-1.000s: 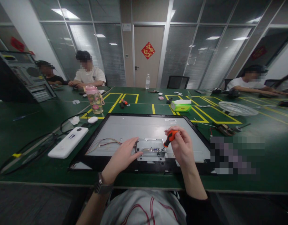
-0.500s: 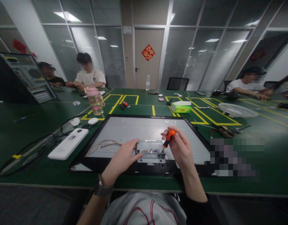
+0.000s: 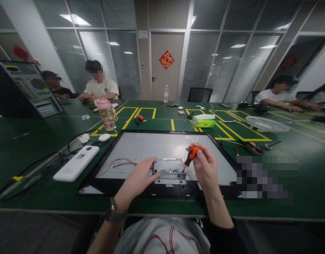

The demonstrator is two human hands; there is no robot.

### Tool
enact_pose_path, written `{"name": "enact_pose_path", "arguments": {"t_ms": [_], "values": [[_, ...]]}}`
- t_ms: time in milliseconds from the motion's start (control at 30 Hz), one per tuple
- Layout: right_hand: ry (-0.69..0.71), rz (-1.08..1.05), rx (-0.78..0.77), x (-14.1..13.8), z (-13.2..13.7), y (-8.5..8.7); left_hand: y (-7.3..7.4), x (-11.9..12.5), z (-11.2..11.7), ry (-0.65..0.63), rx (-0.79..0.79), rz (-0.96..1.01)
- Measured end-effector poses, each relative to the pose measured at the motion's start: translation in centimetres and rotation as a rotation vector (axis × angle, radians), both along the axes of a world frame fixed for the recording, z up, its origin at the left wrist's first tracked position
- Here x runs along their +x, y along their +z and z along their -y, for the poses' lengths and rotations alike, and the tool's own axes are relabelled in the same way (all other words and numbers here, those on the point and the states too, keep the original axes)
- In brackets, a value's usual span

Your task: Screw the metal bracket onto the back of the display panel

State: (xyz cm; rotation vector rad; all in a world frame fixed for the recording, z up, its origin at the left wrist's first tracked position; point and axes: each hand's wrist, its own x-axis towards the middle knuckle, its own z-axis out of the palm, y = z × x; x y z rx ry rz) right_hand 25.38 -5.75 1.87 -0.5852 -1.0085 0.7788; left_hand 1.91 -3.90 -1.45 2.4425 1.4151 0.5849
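Observation:
A screwdriver [image 3: 191,155] with an orange and black handle is gripped in the fingers of my right hand [image 3: 207,165]. Its shaft slants down to the right end of a metal bracket [image 3: 170,165] that carries a row of ports. My left hand [image 3: 139,177] lies with fingers stretched out at the bracket's left side, thumb near its lower left corner. Both hands are over a flat display panel [image 3: 141,141] in a black frame, lying on the table. Thin coloured wires [image 3: 120,161] run along the panel to the left of the bracket.
On the left lie a white power bank [image 3: 77,163] and black cables [image 3: 32,176]. A pink-lidded bottle [image 3: 106,114] and a green tissue pack [image 3: 203,121] stand beyond the panel. At far left is an opened computer case [image 3: 27,88]. Several people sit around the table.
The fingers of my right hand have shifted slightly around the screwdriver handle. My left hand keeps its place at the bracket. The whole view has moved a little.

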Motion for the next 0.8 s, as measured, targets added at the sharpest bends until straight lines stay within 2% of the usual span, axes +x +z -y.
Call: {"name": "enact_pose_path", "arguments": {"t_ms": [233,500,700,800], "values": [[0.082,0.010,0.130,-0.02,0.03,0.48,0.06,-0.08,0.17,-0.006,0.002,-0.003],[0.115,-0.004,0.041,-0.31,0.26,0.53,0.20,0.00,0.16,-0.001,-0.003,-0.011],[0.005,0.073,0.047,-0.04,0.09,0.06,0.03,-0.03,0.09,-0.004,-0.007,0.004],[0.059,0.089,0.031,-0.10,0.20,0.08,0.02,-0.04,0.12,-0.001,-0.008,0.000]]}}
